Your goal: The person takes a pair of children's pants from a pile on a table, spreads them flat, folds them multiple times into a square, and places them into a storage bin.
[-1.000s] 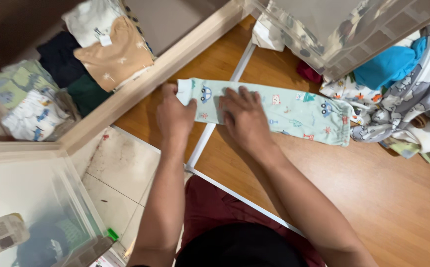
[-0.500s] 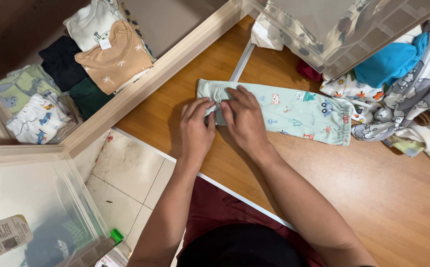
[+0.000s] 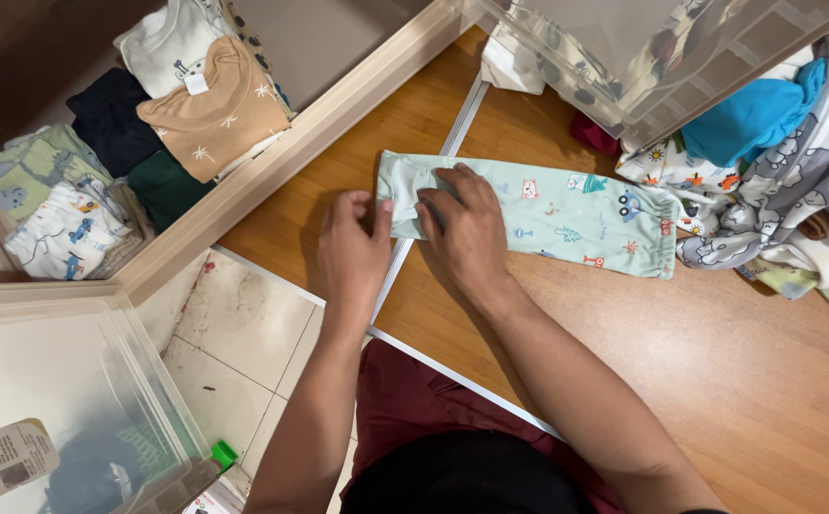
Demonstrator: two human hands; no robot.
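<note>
Head view: a pair of pale green child's trousers [image 3: 548, 214], printed with small cars and trees, is laid folded lengthwise on the wooden floor [image 3: 719, 362], its cuffed end pointing toward a heap of unfolded clothes [image 3: 786, 181] at the right. The left hand [image 3: 355, 249] is set at the near edge of the trousers' left end, thumb and fingers closed lightly on the fabric edge. The right hand [image 3: 462, 228] is pressed flat and open on the same end of the trousers, just beside the left hand, fingers spread over a bunched fold; nothing is gripped by it. A white floor rail [image 3: 414, 233] is crossed by the trousers beneath both hands. At upper left an open drawer [image 3: 319, 133] is filled with folded garments: a tan shirt [image 3: 214, 109], a white one, dark navy and dark green pieces, and printed items. A clear plastic bin [image 3: 81, 400] is seen at lower left, and another clear bin [image 3: 643, 57] at the top, above the heap. Dark red fabric is seen at the bottom, between the forearms.
</note>
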